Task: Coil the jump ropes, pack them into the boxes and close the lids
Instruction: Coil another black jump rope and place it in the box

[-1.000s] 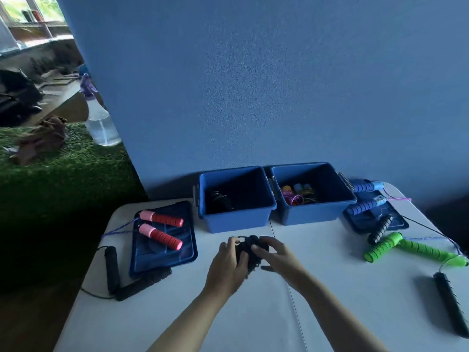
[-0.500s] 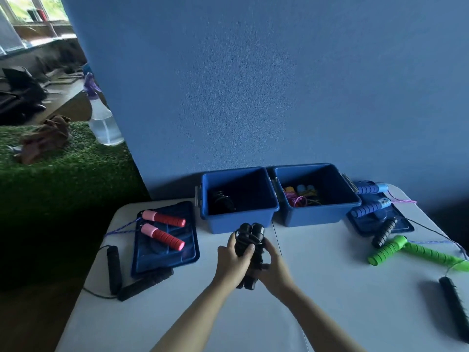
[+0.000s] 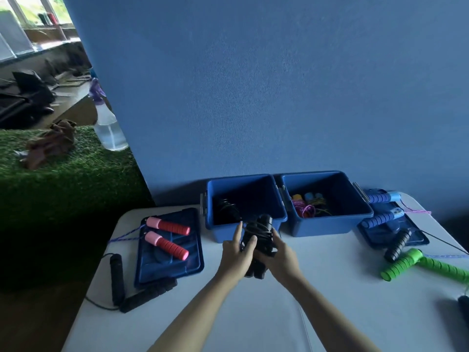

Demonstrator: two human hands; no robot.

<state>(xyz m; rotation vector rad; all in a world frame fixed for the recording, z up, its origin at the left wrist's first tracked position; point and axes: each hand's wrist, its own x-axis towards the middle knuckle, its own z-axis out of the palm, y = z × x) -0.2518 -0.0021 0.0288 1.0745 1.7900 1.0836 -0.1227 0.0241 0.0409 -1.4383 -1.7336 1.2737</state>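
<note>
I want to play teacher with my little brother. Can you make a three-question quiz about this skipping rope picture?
1. True or false: both blue plastic boxes have lids on.
2. What do the left hand and right hand grip together?
3. The pink-and-red handles lie on: A) a dark blue lid B) the white table C) grass.

Key: 1 false, both are open. 2 the coiled black jump rope. 3 A.

You can't see the lower part of the black rope bundle (image 3: pixel 258 240): left hand (image 3: pixel 234 257) and right hand (image 3: pixel 279 257) cover it. At 4 o'clock, a black handle (image 3: pixel 464 307) and the green rope (image 3: pixel 426 264) are cut off by the edge. Contents of the left box (image 3: pixel 245 199) too dark to identify.
</note>
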